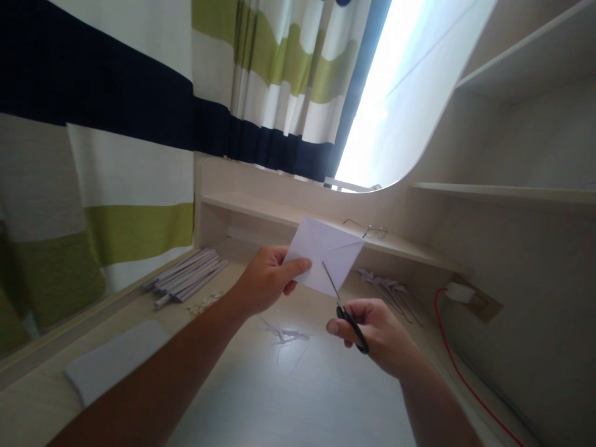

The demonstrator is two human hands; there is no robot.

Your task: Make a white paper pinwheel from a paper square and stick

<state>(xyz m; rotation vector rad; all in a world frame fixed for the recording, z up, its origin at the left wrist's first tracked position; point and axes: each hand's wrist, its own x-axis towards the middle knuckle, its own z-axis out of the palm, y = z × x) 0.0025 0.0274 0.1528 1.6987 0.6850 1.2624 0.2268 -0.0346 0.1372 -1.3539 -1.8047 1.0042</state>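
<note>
A folded white paper [326, 254] hangs in the air above the desk [279, 397], pinched at its left edge by the left hand [265, 279]. The right hand [372, 335] grips black-handled scissors [347, 313], blades touching the paper's lower edge (whether they part is hard to tell). Below lie thin paper scraps [286, 336]. Further left sit rolled paper sticks [186, 282] and a white paper stack [114, 363]; eyeglasses [367, 228] rest on the shelf [261, 210], and a red cable [459, 366] runs along the right.
</note>
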